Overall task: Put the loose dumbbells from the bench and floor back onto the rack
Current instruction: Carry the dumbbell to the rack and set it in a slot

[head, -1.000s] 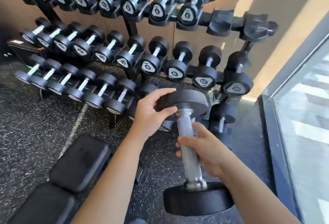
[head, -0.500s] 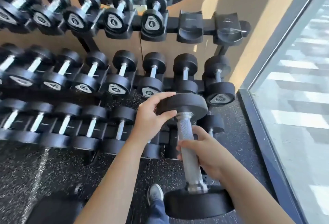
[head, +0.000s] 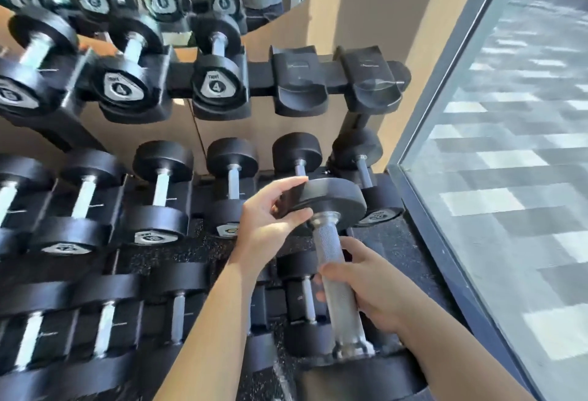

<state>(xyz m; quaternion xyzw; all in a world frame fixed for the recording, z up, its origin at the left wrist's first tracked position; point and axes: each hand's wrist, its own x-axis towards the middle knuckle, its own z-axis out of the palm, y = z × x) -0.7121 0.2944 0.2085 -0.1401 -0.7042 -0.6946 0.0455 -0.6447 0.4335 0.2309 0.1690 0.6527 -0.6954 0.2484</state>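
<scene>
Gripping a black dumbbell [head: 337, 260] in both hands, raised in front of the rack's [head: 261, 71] middle tier. Right hand [head: 372, 286] wrapping fully closed around the knurled steel handle; left hand [head: 270, 222] pinching the far round head's edge between thumb and fingers. Sitting behind in moulded cradles, round rubber-headed dumbbells, one plate reading 20 [head: 378, 216]. Standing vacant on the top tier, two cradles [head: 300, 82], beside two marked 4 [head: 217, 86].
</scene>
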